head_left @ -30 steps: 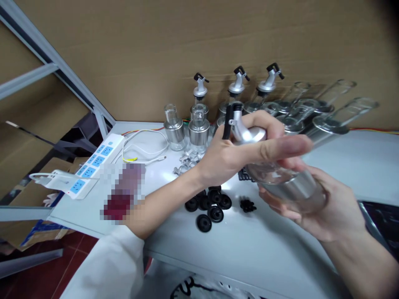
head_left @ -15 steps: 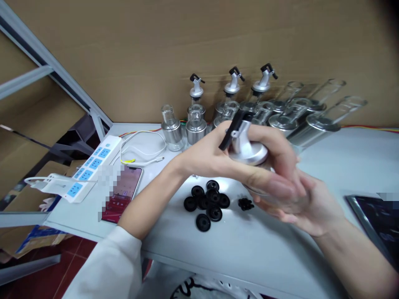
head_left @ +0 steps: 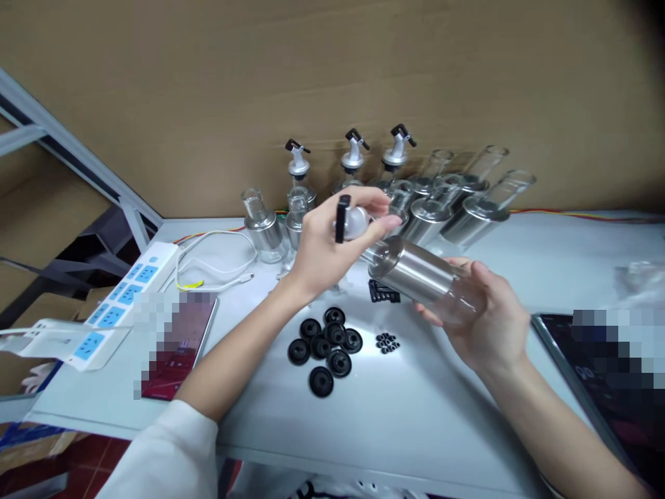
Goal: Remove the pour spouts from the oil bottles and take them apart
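My right hand [head_left: 496, 322] is wrapped round the base of a glass bottle [head_left: 423, 272] with a brushed-metal sleeve, held tilted above the table with its neck towards the left. At the neck, my left hand [head_left: 325, 242] has its thumb and fingers closed on a silver pour spout [head_left: 356, 223] with a black lever. The fingers partly hide where spout and neck meet. Below the hands lie several black discs [head_left: 321, 382], a cluster of small black rings [head_left: 387, 342] and a group of black lever-like pieces [head_left: 384, 292].
Several sleeved bottles [head_left: 264, 232] stand along the cardboard wall [head_left: 208, 104], three with spouts [head_left: 353, 149]. To the left are a power strip [head_left: 125, 298], a white cable [head_left: 228, 283] and a phone [head_left: 181, 346]. A dark-screened device [head_left: 576, 374] lies at the right edge.
The bottle has tipped from nearly upright to a slant, its spout end now left. My left hand has shifted from around the bottle's upper part to the spout; my right hand keeps the base.
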{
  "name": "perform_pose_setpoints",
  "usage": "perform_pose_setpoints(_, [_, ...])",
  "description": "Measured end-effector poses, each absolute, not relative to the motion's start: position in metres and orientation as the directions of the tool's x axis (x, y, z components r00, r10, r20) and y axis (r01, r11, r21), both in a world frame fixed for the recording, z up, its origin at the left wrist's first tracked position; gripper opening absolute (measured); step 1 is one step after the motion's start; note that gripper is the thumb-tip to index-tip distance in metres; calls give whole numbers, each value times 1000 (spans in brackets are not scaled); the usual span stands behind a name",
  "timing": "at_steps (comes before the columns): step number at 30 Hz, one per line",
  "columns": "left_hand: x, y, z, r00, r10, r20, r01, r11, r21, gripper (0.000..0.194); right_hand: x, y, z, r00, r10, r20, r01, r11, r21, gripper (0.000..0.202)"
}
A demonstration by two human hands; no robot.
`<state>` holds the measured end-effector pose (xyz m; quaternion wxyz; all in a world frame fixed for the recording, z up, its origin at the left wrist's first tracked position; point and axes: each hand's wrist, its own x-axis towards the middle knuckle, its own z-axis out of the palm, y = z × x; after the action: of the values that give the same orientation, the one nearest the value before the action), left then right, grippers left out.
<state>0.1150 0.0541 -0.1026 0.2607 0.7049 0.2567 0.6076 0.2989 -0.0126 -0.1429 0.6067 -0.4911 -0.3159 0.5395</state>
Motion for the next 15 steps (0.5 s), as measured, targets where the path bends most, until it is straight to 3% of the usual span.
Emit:
perform_pose_setpoints(3, [114,50,-94,79,772,631,76,-636,768,13,296,-12,-139,262,954,-148,-456,-13,-890,25])
perform_pose_setpoints(7, [116,41,-84,216,855,472,29,-489,872,11,290,-14,-136,121,985,-122,-528,-41,-848,29])
perform_pose_setpoints(12, [112,42,-74,155,821,550,-17,-555,832,17,285,-22,-142,-107,993,-46,-477,-92,-874,46])
perform_pose_setpoints(15, [93,44,-57,25,721,693,-19,-692,721,19,283,-26,-144,-213,977,23,-427,-72,-901,52])
